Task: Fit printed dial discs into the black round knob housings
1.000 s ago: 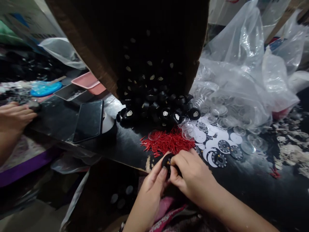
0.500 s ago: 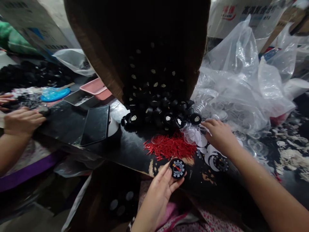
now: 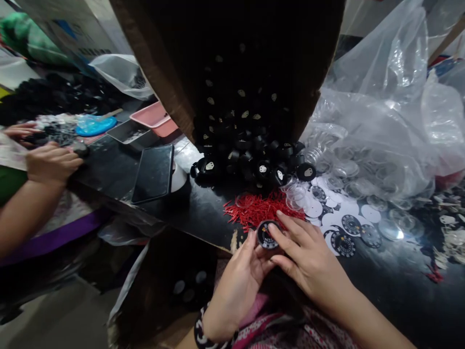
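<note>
The left hand (image 3: 238, 281) is gripping a small round black gauge with a white dial (image 3: 268, 234) at the near edge of the black table (image 3: 203, 218). The right hand (image 3: 308, 254) is pressing its fingers (image 3: 286, 235) closed on the gauge's rim, just beside the heap of thin red plastic needles (image 3: 263, 209).
</note>
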Motion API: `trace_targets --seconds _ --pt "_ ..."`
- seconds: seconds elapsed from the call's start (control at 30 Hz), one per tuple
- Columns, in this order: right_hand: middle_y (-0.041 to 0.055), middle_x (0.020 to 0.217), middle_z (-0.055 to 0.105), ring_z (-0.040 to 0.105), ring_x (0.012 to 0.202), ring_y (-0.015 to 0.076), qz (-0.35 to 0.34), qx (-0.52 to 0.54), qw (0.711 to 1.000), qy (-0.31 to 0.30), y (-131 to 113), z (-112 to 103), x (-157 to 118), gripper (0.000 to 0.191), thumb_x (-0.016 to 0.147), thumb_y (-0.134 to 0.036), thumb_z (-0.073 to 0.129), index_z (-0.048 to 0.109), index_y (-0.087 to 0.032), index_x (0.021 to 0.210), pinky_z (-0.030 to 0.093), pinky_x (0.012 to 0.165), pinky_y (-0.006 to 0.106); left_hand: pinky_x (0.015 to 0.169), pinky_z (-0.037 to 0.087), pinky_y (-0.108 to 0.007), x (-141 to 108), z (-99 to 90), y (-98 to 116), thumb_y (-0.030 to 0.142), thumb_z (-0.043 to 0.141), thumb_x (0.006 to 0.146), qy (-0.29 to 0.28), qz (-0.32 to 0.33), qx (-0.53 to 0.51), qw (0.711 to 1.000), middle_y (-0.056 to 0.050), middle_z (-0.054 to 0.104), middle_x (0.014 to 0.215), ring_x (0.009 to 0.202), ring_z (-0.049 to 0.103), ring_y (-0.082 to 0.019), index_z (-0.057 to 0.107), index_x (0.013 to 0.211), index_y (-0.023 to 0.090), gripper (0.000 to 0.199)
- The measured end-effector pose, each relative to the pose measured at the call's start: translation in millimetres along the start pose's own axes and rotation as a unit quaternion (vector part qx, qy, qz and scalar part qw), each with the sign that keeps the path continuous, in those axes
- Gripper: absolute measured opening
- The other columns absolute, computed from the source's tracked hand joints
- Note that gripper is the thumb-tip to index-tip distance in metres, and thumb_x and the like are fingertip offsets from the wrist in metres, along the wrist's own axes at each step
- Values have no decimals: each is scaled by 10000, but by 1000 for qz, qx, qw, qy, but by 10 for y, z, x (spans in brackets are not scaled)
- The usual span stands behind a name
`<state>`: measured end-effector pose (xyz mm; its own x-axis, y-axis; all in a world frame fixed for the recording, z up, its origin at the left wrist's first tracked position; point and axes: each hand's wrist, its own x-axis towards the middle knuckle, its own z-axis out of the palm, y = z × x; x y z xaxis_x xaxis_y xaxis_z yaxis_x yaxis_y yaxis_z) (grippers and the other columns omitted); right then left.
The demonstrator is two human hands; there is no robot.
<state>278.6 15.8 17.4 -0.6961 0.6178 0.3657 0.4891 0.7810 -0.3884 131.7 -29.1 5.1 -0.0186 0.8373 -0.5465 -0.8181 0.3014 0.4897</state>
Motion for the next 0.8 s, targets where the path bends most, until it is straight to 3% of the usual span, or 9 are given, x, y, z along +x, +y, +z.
trace_targets --seconds 0.1,0.2,0.3,0.4,0.6,0.8 --pt "149 1447 445 414 1250 351 0 20 1000 0 9 -18 9 361 1113 -228 293 521 -120 1372 345 966 534 846 596 -263 -3 -41 -5 383 714 841 -8 35 69 997 -63 738 1146 1025 704 -199 732 1064 221 276" --pt "71 1235 609 499 1120 276 64 133 988 46 26 -72 57 272 1098 -238 379 572 -197 1285 356 934 425 972 561 -335 0 -109 -52 342 728 829 -19 73 150 986 -48 660 1319 1193 634 -247 679 1206 271 387" --pt "34 901 613 536 859 241 165 194 965 69 7 -66 147 259 1072 -341 414 604 -201 965 360 765 351 1096 469 -347 -36 -159 -103 345 675 871 -60 120 275 952 -12 585 1423 1325 530 -239 590 1329 328 466" --pt "-5 675 471 460 646 214 178 150 970 69 -27 2 232 394 1064 -352 314 417 -221 707 278 670 344 1151 391 -295 -94 -170 -112 338 608 920 -102 141 373 911 14 532 1474 1375 470 -197 536 1377 353 463" --pt "-23 635 429 432 583 186 142 131 976 105 -66 75 283 396 1063 -256 252 391 -221 694 258 668 336 1155 373 -280 -141 -185 -29 343 546 953 -130 176 470 855 -11 496 1504 1378 466 -176 473 1416 311 469" --pt "15 710 556 494 662 209 135 67 988 15 -151 16 273 684 1082 -627 113 511 -192 736 249 710 348 1072 471 -361 -194 -250 37 377 499 967 -119 172 527 824 -76 611 1385 1258 586 -236 522 1375 236 433"
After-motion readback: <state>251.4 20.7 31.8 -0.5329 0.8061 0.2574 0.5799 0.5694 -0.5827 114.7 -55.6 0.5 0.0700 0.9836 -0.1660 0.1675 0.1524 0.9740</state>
